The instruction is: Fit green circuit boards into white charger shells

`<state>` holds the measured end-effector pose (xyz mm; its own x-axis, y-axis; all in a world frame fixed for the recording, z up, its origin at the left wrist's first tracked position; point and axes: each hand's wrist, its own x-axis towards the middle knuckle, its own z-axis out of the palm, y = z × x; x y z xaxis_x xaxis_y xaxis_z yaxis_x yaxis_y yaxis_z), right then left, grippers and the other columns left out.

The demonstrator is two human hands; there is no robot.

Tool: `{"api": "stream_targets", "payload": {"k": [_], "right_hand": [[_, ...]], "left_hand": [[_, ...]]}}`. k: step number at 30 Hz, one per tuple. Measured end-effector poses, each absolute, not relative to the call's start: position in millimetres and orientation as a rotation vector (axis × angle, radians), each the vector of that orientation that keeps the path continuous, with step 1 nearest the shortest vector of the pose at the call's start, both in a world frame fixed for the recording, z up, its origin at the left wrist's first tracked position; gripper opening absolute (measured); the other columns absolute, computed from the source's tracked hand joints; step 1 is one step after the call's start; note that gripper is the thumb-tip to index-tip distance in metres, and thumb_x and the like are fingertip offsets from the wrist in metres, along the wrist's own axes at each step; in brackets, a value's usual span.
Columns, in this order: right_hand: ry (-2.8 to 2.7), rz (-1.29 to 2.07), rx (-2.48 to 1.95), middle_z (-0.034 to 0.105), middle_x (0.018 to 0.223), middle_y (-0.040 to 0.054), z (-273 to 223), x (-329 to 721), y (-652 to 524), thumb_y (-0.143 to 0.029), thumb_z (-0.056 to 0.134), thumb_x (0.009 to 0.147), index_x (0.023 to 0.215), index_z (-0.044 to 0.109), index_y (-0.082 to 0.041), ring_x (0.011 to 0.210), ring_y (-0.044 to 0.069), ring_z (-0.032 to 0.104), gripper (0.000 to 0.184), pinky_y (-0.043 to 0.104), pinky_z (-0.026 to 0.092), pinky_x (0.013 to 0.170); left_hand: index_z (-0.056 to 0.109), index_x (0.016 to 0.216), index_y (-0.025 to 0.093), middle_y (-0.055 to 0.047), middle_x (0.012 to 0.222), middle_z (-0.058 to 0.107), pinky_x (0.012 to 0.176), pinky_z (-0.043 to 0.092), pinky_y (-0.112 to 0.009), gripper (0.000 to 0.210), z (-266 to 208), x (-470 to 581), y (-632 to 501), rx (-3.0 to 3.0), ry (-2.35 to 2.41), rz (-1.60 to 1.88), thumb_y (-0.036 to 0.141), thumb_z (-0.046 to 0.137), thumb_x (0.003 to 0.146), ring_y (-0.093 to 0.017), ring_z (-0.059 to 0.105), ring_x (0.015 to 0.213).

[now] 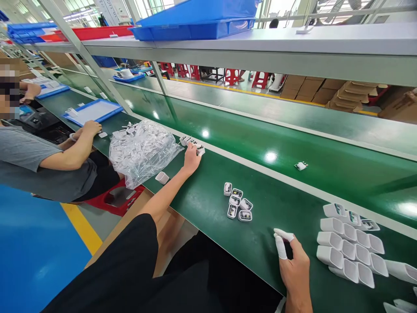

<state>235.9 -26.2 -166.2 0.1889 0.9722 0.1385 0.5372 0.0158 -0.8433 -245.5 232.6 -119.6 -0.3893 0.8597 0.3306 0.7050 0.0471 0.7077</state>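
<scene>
In the head view, the left grip (pixel 193 159) is at small white cases (pixel 201 151), right by its fingertips; whether it pinches one, I cannot tell. The right grip (pixel 296 263) has fingertips nearly meeting, nothing visible between. The cases look light, stiff, perhaps slippery, best held by side walls. Smooth, hollow, rounded-rectangular shells (pixel 328 255) lie beside the right grip.

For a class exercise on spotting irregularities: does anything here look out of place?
Yes: one small white part lies alone on the green surface beyond the pale strip, apart from the six clustered white cases, so it looks stray.
</scene>
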Motion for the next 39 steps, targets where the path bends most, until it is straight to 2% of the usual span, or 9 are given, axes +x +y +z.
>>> {"api": "stream_targets", "payload": {"k": [8,13,16,20,22,28,31,35,39], "right_hand": [[-1.510,0.614,-1.634,0.085,0.114,0.0110,-161.0,234.0,-26.3,-0.074,0.064,0.105,0.118,0.086,-0.025,0.105,0.033,0.078,0.055,0.048,0.060,0.096],[-1.509,0.598,-1.595,0.084,0.108,0.0091,-150.9,228.1,-25.2,-0.066,0.065,0.108,0.116,0.085,-0.026,0.100,0.030,0.078,0.045,0.046,0.062,0.095],[-1.490,0.608,-1.594,0.081,0.102,0.0067,-146.1,223.7,-23.6,-0.060,0.066,0.110,0.117,0.085,-0.028,0.095,0.027,0.076,0.038,0.044,0.062,0.093],[-1.472,0.642,-1.585,0.078,0.098,0.0057,-141.9,220.2,-21.5,-0.055,0.067,0.110,0.117,0.085,-0.028,0.094,0.027,0.074,0.034,0.043,0.060,0.092],[-1.450,0.667,-1.593,0.079,0.101,0.0061,-141.5,219.9,-21.2,-0.055,0.067,0.110,0.116,0.084,-0.028,0.096,0.027,0.074,0.033,0.043,0.059,0.094],[-1.388,0.702,-1.622,0.081,0.106,0.0069,-144.2,222.0,-20.6,-0.053,0.068,0.109,0.113,0.083,-0.026,0.100,0.028,0.076,0.032,0.042,0.059,0.093],[-1.355,0.715,-1.620,0.082,0.106,0.0072,-142.0,221.7,-19.4,-0.052,0.067,0.109,0.112,0.083,-0.025,0.100,0.027,0.076,0.031,0.041,0.060,0.092],[-1.315,0.721,-1.616,0.081,0.103,0.0065,-134.8,217.7,-17.4,-0.048,0.067,0.109,0.110,0.082,-0.024,0.097,0.026,0.075,0.028,0.040,0.061,0.091],[-1.338,0.667,-1.573,0.078,0.101,0.0057,-132.3,216.0,-18.4,-0.044,0.064,0.111,0.109,0.080,-0.025,0.094,0.024,0.073,0.025,0.040,0.062,0.090]], "left_hand": [[0.070,0.113,0.021,-0.020,0.141,0.064,0.109,0.055,-0.047,0.013,-120.0,-240.3,230.6,1.680,2.393,1.103,0.020,0.067,0.100,-0.039,0.067,0.131],[0.067,0.122,0.020,-0.021,0.137,0.063,0.118,0.049,-0.052,0.021,-109.9,-222.8,220.2,1.679,2.410,1.116,0.028,0.065,0.102,-0.042,0.062,0.137],[0.068,0.121,0.020,-0.018,0.128,0.067,0.113,0.052,-0.050,0.023,-104.0,-194.5,223.5,1.838,2.199,1.045,0.032,0.066,0.102,-0.037,0.066,0.124],[0.074,0.113,0.024,-0.008,0.106,0.075,0.089,0.058,-0.038,0.026,-95.8,-127.5,258.5,2.061,1.720,0.746,0.041,0.081,0.094,-0.026,0.071,0.092],[0.076,0.109,0.025,-0.006,0.098,0.077,0.084,0.058,-0.036,0.029,-92.4,-81.6,285.1,2.102,1.534,0.602,0.044,0.087,0.091,-0.025,0.072,0.086],[0.075,0.113,0.018,-0.020,0.126,0.076,0.102,0.057,-0.046,0.055,-82.2,51.5,345.2,2.117,1.444,0.447,0.040,0.102,0.070,-0.041,0.076,0.116],[0.073,0.118,0.014,-0.026,0.136,0.072,0.110,0.054,-0.050,0.057,-77.8,90.0,349.5,2.136,1.442,0.439,0.034,0.099,0.071,-0.047,0.073,0.128],[0.072,0.117,0.013,-0.027,0.128,0.075,0.107,0.055,-0.051,0.048,-71.9,106.4,338.6,2.192,1.373,0.434,0.022,0.091,0.073,-0.049,0.074,0.127],[0.073,0.108,0.017,-0.019,0.112,0.081,0.094,0.057,-0.046,0.041,-56.9,100.9,304.4,2.285,1.165,0.405,0.017,0.087,0.070,-0.042,0.078,0.112]]}}
